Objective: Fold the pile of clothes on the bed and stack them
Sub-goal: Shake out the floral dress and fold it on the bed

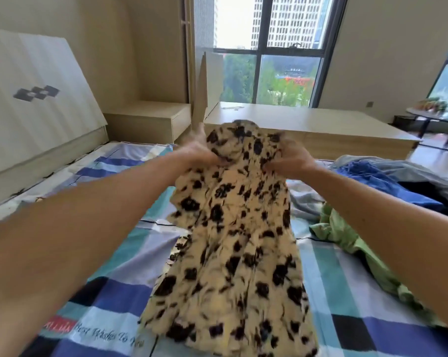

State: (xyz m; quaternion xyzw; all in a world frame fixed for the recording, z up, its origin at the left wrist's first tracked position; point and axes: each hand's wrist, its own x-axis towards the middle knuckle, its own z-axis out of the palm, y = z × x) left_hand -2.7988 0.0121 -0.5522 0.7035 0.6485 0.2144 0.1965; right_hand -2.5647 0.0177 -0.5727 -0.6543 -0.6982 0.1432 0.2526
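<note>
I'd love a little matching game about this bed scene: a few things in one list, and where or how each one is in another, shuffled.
Things:
1. dress
2. green garment
3. blue garment
4. bedsheet

States:
A. spread flat under everything else
B. crumpled, nearer, beside the dress's skirt
C. gripped at the top by the left hand and the right hand
D. crumpled, farther back on the right

Pairs: 1-C, 2-B, 3-D, 4-A
</note>
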